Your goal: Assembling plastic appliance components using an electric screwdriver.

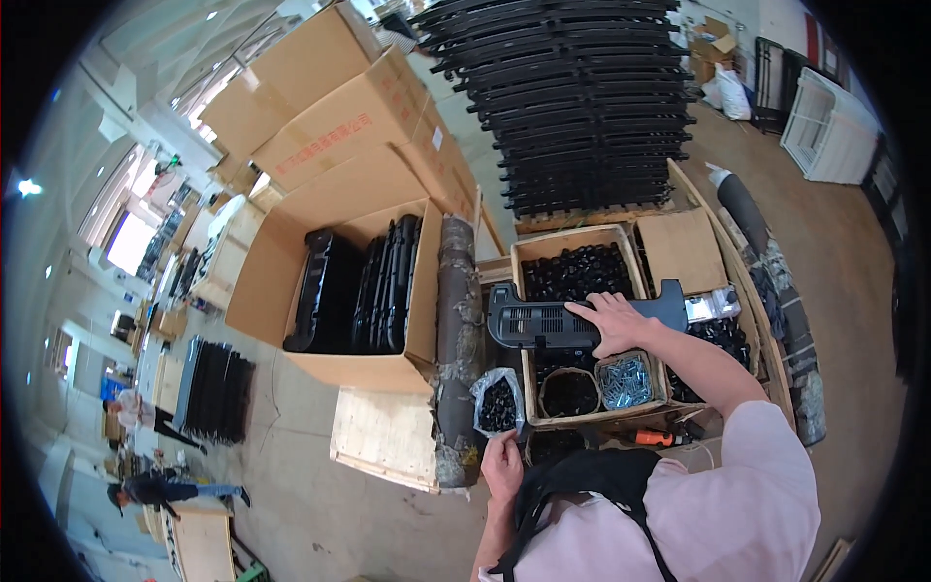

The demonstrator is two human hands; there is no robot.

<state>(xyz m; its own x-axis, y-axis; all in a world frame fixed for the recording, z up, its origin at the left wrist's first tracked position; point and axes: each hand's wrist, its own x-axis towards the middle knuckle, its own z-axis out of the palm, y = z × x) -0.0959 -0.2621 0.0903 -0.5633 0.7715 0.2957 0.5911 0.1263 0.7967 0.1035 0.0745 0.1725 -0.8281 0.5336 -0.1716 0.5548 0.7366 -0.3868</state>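
Wooden crate on warehouse floor; right hand fingers flat on black panel.

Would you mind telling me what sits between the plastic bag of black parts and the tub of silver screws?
In the head view, a round tub of black parts sits between the bag and the screw tub.
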